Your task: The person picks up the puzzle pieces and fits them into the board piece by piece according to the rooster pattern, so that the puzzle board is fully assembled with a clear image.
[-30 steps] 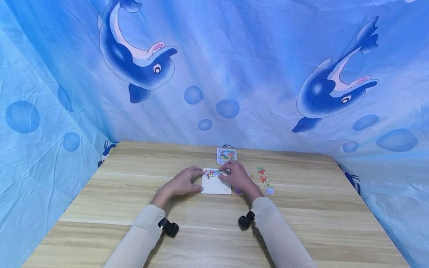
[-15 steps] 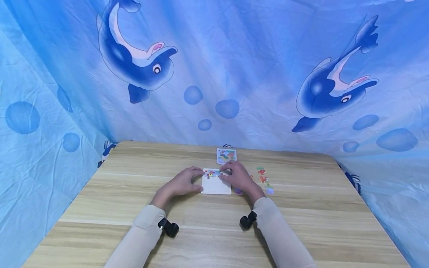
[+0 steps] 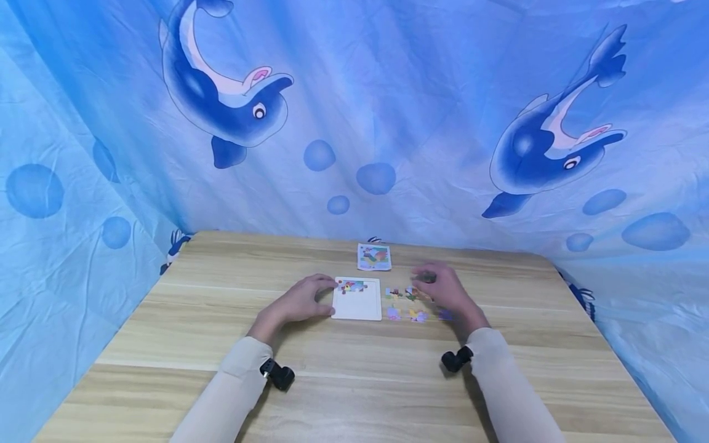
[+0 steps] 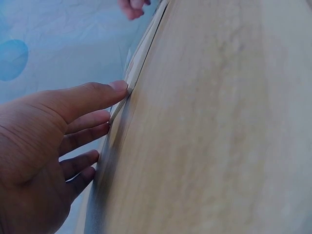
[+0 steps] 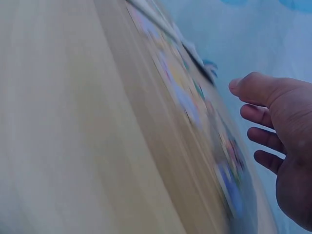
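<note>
Now right hand point(image 3: 447, 290) has left the board point(image 3: 357, 306) for the loose pieces point(image 3: 418, 315), fingers apart and empty; left hand point(image 3: 301, 300), fingers spread, touches board's left edge, set pieces point(image 3: 351, 286) filling only its top-left.

Your wood-grain table point(image 3: 354, 384) | on it, before you: white puzzle board point(image 3: 357, 307) | printed card point(image 3: 374, 258) beyond the board | loose puzzle pieces point(image 3: 394, 314) right of the board
</note>
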### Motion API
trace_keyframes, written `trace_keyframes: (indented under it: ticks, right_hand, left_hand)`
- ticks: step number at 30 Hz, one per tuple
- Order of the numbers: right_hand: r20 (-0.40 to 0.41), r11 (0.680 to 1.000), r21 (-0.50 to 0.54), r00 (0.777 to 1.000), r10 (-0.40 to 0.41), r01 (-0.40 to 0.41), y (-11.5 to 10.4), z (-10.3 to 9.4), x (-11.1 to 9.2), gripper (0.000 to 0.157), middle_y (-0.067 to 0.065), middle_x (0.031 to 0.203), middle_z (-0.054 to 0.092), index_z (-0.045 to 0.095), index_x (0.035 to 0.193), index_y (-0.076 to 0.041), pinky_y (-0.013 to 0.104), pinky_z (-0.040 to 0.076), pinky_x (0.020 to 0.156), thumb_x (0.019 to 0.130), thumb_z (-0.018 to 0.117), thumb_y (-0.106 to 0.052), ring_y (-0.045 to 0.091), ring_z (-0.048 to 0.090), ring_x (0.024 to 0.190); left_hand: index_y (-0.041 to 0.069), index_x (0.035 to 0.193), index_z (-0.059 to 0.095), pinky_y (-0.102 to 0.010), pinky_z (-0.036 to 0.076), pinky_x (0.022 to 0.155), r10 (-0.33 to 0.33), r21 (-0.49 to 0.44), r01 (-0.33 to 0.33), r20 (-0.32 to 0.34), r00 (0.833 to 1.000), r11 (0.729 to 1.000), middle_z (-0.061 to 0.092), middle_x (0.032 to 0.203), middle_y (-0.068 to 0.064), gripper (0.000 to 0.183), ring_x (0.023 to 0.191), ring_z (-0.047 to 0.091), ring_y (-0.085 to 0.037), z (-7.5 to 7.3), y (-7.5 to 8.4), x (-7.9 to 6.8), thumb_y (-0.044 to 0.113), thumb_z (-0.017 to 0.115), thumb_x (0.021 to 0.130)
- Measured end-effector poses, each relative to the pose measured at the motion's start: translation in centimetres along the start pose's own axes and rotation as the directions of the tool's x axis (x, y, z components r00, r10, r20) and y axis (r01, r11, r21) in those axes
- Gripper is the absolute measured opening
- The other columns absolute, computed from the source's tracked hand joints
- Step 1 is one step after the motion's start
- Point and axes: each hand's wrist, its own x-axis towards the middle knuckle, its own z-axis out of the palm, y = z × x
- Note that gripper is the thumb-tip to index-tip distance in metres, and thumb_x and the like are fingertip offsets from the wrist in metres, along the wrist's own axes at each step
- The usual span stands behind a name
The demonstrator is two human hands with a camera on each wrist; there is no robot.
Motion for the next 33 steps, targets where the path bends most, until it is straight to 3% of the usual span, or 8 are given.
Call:
trace_keyframes:
  ticks: [7,13,22,33]
  right_hand:
    - [0.031,0.987,0.088,0.991,0.133,-0.135,2.7,-2.4,-1.1,0.031,0.017,0.132,0.064,0.07,0.127,-0.007,0.042,0.06,0.094,0.097,0.071,-0.018,0.031,0.068,0.114]
    - [0.026,0.994,0.014,0.994,0.107,-0.107,3.9,-3.2,-1.2,0.031,0.016,0.129,0.066,0.072,0.126,-0.009,0.041,0.056,0.094,0.097,0.071,-0.019,0.03,0.065,0.112]
    - [0.05,0.998,0.004,0.996,0.068,-0.069,4.8,-3.5,-1.0,0.031,0.015,0.131,0.064,0.071,0.127,-0.009,0.038,0.053,0.095,0.097,0.069,-0.017,0.029,0.062,0.114]
    - [0.089,0.999,-0.01,0.995,0.049,-0.048,5.1,-3.5,-0.9,0.036,0.018,0.14,0.059,0.069,0.132,-0.007,0.054,0.051,0.107,0.097,0.071,-0.017,0.038,0.059,0.125]
  left_hand:
    - [0.005,0.146,0.058,-0.055,0.038,0.122,0.009,-0.008,-0.009,-0.002,1.0,1.0,0.054,0.151,-0.016,0.066,0.143,0.049,-0.038,0.1,0.1,0.0,0.025,0.081,0.087]
    - [0.006,0.145,0.058,-0.056,0.039,0.122,0.01,-0.016,-0.01,-0.011,1.0,1.0,0.054,0.151,-0.016,0.065,0.143,0.049,-0.039,0.1,0.1,0.0,0.025,0.081,0.088]
    - [0.004,0.144,0.059,-0.055,0.038,0.122,0.017,-0.015,-0.017,-0.014,1.0,1.0,0.054,0.151,-0.018,0.065,0.143,0.049,-0.039,0.0,0.1,-0.1,0.024,0.081,0.087]
    - [0.003,0.145,0.058,-0.055,0.039,0.122,0.008,-0.021,-0.008,-0.013,1.0,1.0,0.054,0.151,-0.018,0.065,0.143,0.049,-0.039,-0.1,0.2,-0.2,0.023,0.081,0.087]
